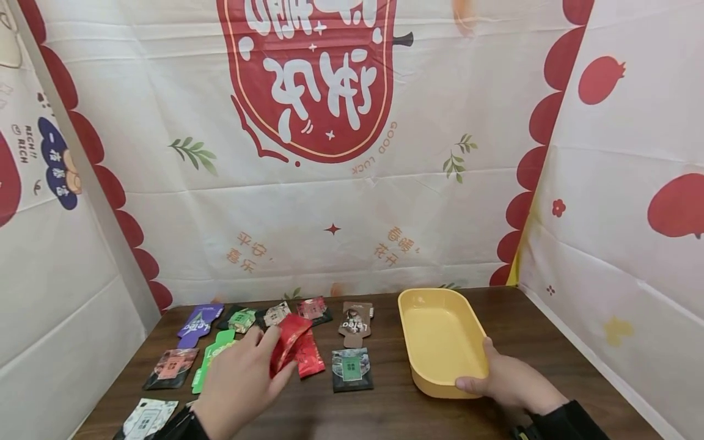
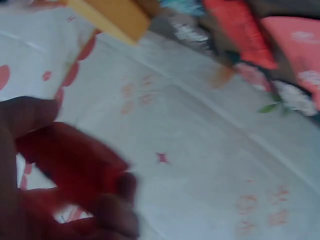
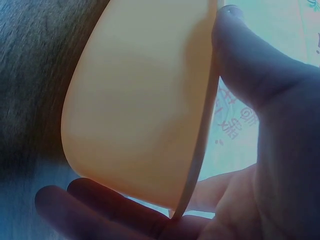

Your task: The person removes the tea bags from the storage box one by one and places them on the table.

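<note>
My left hand (image 1: 238, 377) pinches a shiny red packet (image 1: 288, 340) between thumb and fingers, over the left part of the table. In the left wrist view that packet (image 2: 75, 157) is blurred in the grip. A second red packet (image 1: 310, 355) lies just beyond it, partly covered. With my right hand (image 1: 514, 380) I grip the near right corner of a yellow plastic tub (image 1: 440, 333). The right wrist view has the thumb at the rim and fingers along the outer wall (image 3: 130, 105). Inside, the tub's bottom is bare.
Several flat sachets lie about: purple (image 1: 200, 324), green (image 1: 211, 360), black with a salmon label (image 1: 171, 368), white (image 1: 147, 418), brown (image 1: 356, 322), and dark with a green label (image 1: 352, 368). Printed cloth walls (image 1: 330, 201) enclose the brown table (image 1: 352, 418).
</note>
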Tool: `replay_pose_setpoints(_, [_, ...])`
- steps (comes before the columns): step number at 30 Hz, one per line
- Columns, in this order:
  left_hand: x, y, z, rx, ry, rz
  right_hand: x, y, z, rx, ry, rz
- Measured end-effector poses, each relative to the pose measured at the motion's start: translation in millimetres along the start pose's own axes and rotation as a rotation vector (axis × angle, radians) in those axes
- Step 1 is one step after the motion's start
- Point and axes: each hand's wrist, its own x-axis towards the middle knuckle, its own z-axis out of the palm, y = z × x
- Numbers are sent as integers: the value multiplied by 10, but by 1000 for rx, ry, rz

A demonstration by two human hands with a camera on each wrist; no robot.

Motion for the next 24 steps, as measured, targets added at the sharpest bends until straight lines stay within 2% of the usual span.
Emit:
replay_pose_setpoints(4, [-168,-112,259,63,-322,-215,24,20,-16,2,-11,16])
replay_pose_setpoints(6, [-252,-150,443,84,-442,-271,38,25,-22,0,-11,13])
replay_pose_setpoints(8, [-307,-163,610,86,-523,-287,51,27,-27,-5,-10,15])
replay_pose_setpoints(11, [-346,-178,788,79,-582,-258,62,27,-29,-13,-11,19])
replay_pose_setpoints(14, [-355,-165,867,68,-610,-233,65,18,-20,-16,-13,24])
replay_pose_setpoints(20, [-289,-91,876,48,-614,-242,68,26,-51,-16,-7,16])
replay_pose_setpoints(24, [-232,-88,822,59,-557,-262,75,72,-90,-5,-13,-2])
